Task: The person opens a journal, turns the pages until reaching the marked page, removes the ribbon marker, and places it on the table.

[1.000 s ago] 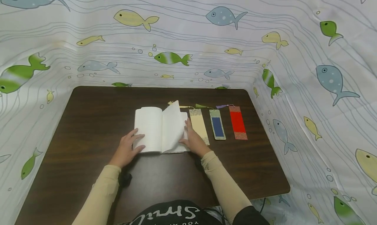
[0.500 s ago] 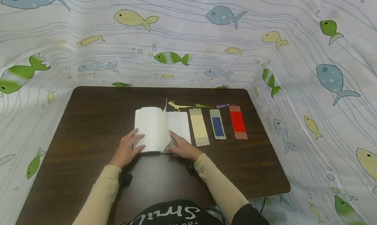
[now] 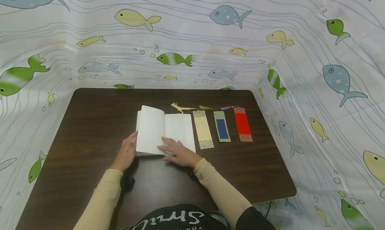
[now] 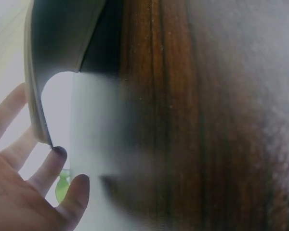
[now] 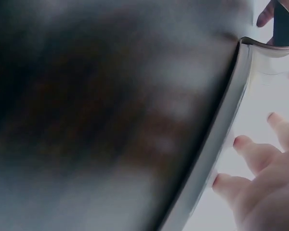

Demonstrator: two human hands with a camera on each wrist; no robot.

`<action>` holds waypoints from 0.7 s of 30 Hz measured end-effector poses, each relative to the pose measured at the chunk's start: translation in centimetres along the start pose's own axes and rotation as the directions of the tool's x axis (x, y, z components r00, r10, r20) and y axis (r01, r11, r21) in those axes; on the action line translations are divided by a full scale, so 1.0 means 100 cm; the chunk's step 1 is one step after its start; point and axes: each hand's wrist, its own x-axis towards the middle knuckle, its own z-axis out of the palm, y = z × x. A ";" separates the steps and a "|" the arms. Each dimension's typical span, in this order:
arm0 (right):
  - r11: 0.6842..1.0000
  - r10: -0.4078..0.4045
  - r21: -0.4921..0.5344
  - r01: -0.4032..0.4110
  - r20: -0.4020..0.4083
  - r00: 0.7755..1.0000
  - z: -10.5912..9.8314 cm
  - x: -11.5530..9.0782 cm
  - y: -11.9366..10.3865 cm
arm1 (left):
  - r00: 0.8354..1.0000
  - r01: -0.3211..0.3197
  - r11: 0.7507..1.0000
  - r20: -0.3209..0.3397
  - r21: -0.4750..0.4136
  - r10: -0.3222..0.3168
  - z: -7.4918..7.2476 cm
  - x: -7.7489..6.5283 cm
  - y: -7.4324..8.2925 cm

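An open book with white pages [image 3: 179, 129] lies on the table in the head view. Its upper left page [image 3: 151, 129] stands slightly off the pages beneath. At the left edge is my left hand [image 3: 126, 151]; the left wrist view shows its spread fingers [image 4: 48, 168] against the book's raised edge [image 4: 36, 96]. My right hand [image 3: 180, 153] lies across the lower middle of the book, fingers extended over the gutter. In the right wrist view those fingers [image 5: 255, 154] touch or hover just over the white page; which one, I cannot tell.
Right of the book, three tasselled bookmarks lie in a row: a cream one [image 3: 203, 129], a green and blue one [image 3: 222, 127], and a red one [image 3: 243, 124]. They rest on a dark brown table [image 3: 99, 116]. Fish-patterned cloth [image 3: 192, 39] surrounds it.
A page has turned over from the right side to the left. My right hand has swept left from the right edge to the middle, while my left hand's fingers came off the page.
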 end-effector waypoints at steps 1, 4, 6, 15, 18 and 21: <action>1.000 0.000 -0.005 0.000 -0.002 1.000 0.000 0.000 0.000 | 1.000 0.008 1.000 0.005 0.015 -0.008 0.000 0.000 0.000; 1.000 -0.004 -0.020 0.004 -0.001 1.000 0.000 0.001 0.000 | 0.999 0.028 0.994 0.026 0.102 -0.031 0.000 0.001 0.000; 1.000 -0.010 -0.016 0.010 0.000 1.000 0.000 0.001 0.001 | 0.999 0.036 0.989 0.033 0.144 -0.042 0.000 0.002 0.000; 0.996 0.048 -0.077 -0.050 -0.021 0.999 -0.006 -0.007 0.019 | 0.999 0.029 0.993 0.010 0.117 -0.031 0.003 0.007 -0.003; 0.991 0.087 -0.100 -0.090 -0.032 0.996 -0.011 -0.011 0.029 | 0.999 0.052 0.992 0.008 0.112 -0.053 0.004 0.006 -0.002; 0.980 0.147 -0.128 -0.150 -0.039 0.988 -0.016 -0.015 0.038 | 0.997 0.070 0.990 0.004 0.123 -0.071 0.005 0.005 -0.001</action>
